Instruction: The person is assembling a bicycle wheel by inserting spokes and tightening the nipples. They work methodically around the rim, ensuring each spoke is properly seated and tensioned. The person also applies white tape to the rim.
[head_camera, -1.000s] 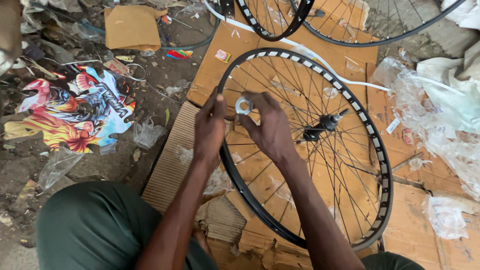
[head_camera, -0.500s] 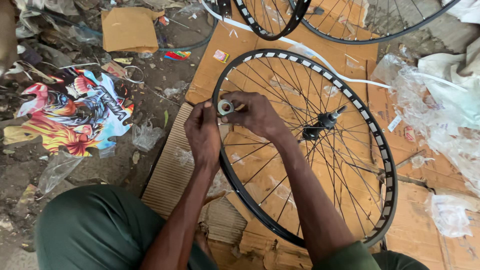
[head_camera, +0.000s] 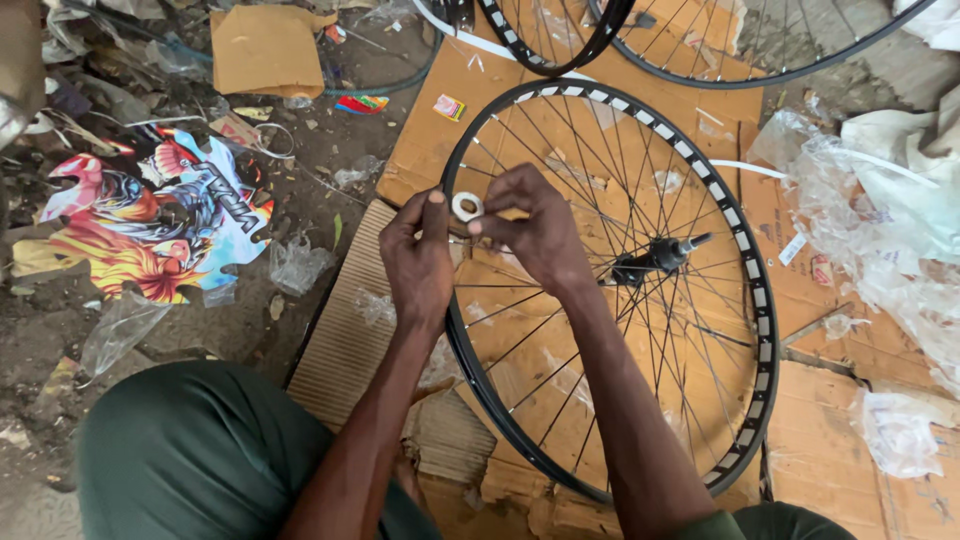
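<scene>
Left hand: raised over the wheel's left edge, fingers curled, thumb and forefinger pinched on the left side of a small white ring. Right hand: just beside the left, knuckles up, fingertips closed on the ring's right and lower side; the ring is thus held between both hands, above the rim's upper-left arc, its hole facing the camera. Wheel: bicycle wheel, black rim with white blocks, thin spokes, lying flat on cardboard; both forearms cross its lower-left part. Hub: dark, at the wheel's centre, axle end pointing up and right, well apart from the ring. Cardboard: brown flattened sheets under the wheel, a corrugated piece at the left edge beneath the left wrist. Two further wheels: black rims, overlapping, at the top edge, cut off by the frame. Plastic wrap: clear, crumpled, at the right, near the wheel's right side. Printed sheet: bright, multicoloured, irregular outline, on dirt ground to the left, well apart from the hands. Knees: green trousers, at the bottom, the left one large at the lower left.
</scene>
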